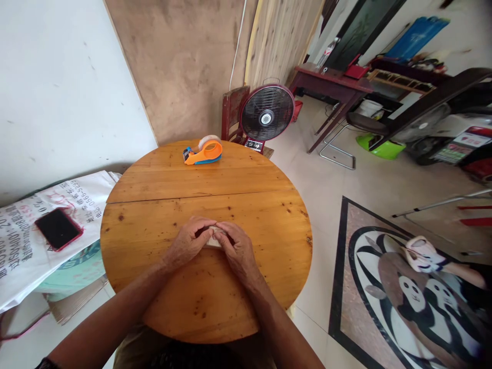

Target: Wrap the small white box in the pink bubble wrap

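Note:
Both of my hands meet over the near middle of a round wooden table (200,297). Between them is a small, pale, flat-looking object (213,242), mostly covered by my fingers, so its kind does not show. My left hand (189,238) curls around its left side, fingertips pressed together at the top. On the opposite side, my right hand (239,248) grips it with the thumb laid over its face. Farther back on the tabletop stands an orange and blue tape dispenser (203,152) with a roll of clear tape, apart from both hands.
Left of the table, a black phone with a red edge (58,229) lies on white printed sacks (92,192). Behind the table stand a fan (266,113) and a wooden chair (234,110). At right, another person's foot in a white shoe (423,254) rests over a panda-patterned floor panel (357,307).

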Demonstrator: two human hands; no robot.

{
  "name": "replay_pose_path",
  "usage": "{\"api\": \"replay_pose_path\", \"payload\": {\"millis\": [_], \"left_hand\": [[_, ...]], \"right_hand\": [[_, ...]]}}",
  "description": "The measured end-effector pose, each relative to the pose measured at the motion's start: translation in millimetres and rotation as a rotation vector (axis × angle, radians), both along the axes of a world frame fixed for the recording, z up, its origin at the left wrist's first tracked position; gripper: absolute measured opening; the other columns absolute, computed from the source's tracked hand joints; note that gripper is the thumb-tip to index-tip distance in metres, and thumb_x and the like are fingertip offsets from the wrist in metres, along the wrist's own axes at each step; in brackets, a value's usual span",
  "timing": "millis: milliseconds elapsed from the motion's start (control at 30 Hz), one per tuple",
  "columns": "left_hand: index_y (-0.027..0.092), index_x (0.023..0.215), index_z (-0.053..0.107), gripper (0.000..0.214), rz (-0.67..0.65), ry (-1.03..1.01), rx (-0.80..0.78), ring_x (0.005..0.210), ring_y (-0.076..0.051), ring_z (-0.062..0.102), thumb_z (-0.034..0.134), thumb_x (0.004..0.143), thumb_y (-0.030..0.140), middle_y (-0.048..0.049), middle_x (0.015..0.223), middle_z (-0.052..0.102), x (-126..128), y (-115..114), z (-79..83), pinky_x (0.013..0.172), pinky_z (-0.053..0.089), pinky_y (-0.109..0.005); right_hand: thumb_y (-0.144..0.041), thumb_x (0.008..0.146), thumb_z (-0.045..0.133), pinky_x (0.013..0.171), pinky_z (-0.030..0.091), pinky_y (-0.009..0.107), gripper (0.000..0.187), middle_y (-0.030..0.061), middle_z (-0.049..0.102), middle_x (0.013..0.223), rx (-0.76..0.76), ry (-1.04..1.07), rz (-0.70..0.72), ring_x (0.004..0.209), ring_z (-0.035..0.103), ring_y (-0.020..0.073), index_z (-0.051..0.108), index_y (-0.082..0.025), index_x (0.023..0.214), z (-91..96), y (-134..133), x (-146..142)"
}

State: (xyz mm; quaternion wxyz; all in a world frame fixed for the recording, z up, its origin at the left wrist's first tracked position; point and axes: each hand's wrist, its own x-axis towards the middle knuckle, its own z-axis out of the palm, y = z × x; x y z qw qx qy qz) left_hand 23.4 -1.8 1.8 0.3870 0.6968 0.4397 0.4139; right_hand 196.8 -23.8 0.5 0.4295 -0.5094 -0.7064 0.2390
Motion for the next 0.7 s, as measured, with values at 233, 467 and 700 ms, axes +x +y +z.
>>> {"api": "replay_pose_path", "payload": {"millis": [233,467,700], "left_hand": [[0.019,0.106,0.071,0.025,-0.031,-0.007,-0.012,0.099,-0.022,0.063,0.055,0.090,0.029,-0.0075,0.104,0.072,-0.5,2.9,1.4,0.093,0.048,-0.037],[0.019,0.103,0.071,0.025,-0.021,-0.015,-0.012,0.096,-0.021,0.063,0.055,0.090,0.032,-0.0077,0.100,0.072,-0.3,4.2,-1.1,0.092,0.049,-0.037],[0.019,0.104,0.071,0.025,0.000,-0.010,-0.046,0.097,-0.021,0.063,0.055,0.089,0.032,-0.0076,0.103,0.071,-0.3,4.5,-1.7,0.091,0.049,-0.036]], "right_hand": [[-0.031,0.092,0.059,0.096,0.049,0.039,0.023,0.0072,0.069,0.117,0.082,-0.060,-0.081,0.110,0.064,0.0214,0.072,-0.028,0.111,1.1,-0.4,-2.7],[-0.030,0.094,0.057,0.089,0.050,0.036,0.020,0.0074,0.068,0.111,0.219,-0.111,-0.115,0.102,0.063,0.0192,0.076,-0.026,0.098,2.5,1.2,-4.3],[-0.029,0.094,0.056,0.088,0.048,0.037,0.020,0.0059,0.066,0.111,0.198,-0.171,-0.089,0.102,0.060,0.0198,0.076,-0.030,0.099,4.7,-0.1,-2.8]]}}
